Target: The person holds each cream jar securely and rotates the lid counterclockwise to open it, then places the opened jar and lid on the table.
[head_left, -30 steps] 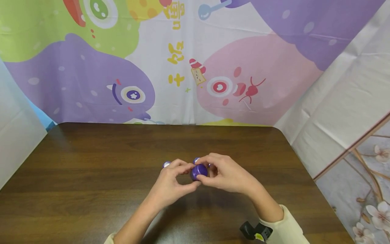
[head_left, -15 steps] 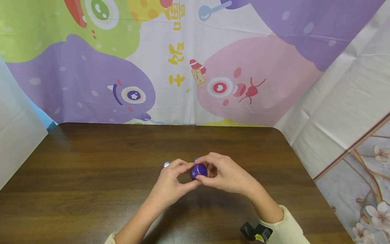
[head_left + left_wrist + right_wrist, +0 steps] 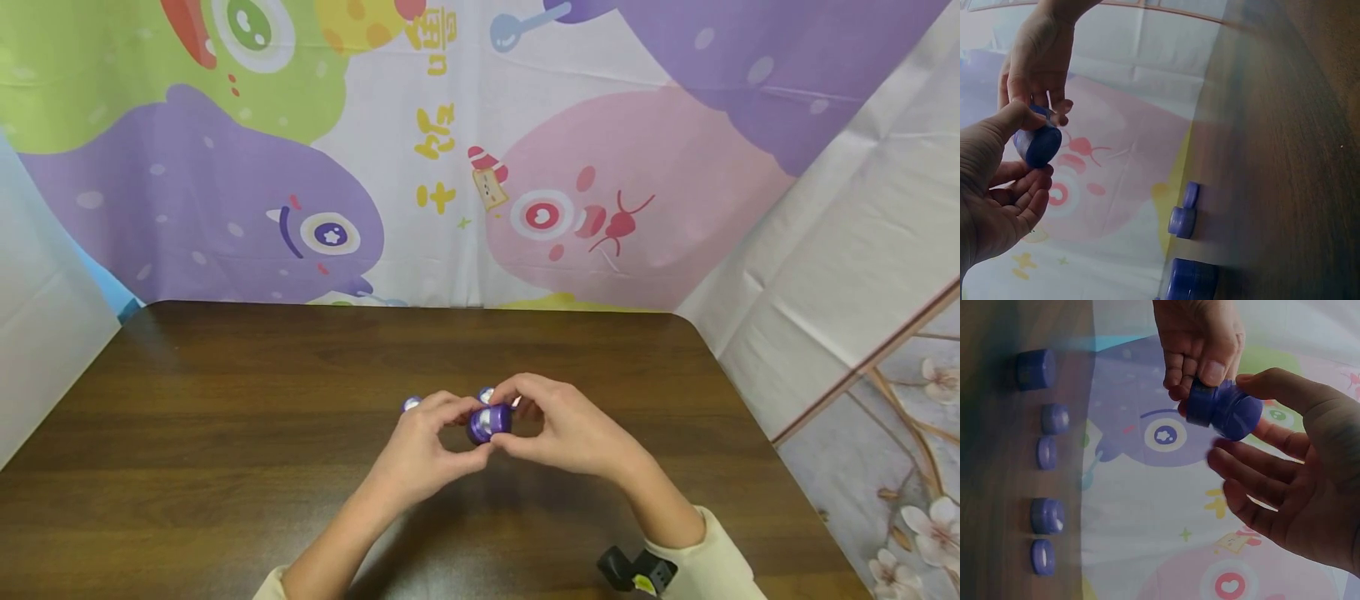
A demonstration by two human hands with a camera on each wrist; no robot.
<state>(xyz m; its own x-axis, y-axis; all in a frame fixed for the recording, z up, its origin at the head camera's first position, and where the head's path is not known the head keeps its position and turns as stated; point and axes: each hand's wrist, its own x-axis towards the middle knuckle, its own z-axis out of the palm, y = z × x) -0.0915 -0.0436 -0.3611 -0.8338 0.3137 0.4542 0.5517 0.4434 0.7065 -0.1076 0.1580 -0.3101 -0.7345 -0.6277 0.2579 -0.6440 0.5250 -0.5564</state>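
A small shiny purple round jar (image 3: pixel 480 427) is between both hands over the middle of the table. My left hand (image 3: pixel 423 446) pinches its left part between thumb and fingers. With thumb and forefinger, my right hand (image 3: pixel 566 429) pinches the other, lid-like part (image 3: pixel 1241 417), which sits at an angle to the left part (image 3: pixel 1200 403). A pale silvery patch shows on the jar in the head view; whether the two parts are fully separate I cannot tell. Beyond the hands, a purple piece with a pale face (image 3: pixel 487 396) and another (image 3: pixel 411 404) lie on the table, partly hidden.
Several purple jars and flat caps stand in a row on the brown wooden table (image 3: pixel 247 417), among them a larger jar (image 3: pixel 1036 369), a smaller jar (image 3: pixel 1047 515) and a cap (image 3: pixel 1042 556). A cartoon-printed cloth (image 3: pixel 450 250) hangs behind the table's far edge.
The jar's right part has tilted in my right fingers, so a silvery patch shows where a smooth purple top was before. My left hand has stayed nearly still.
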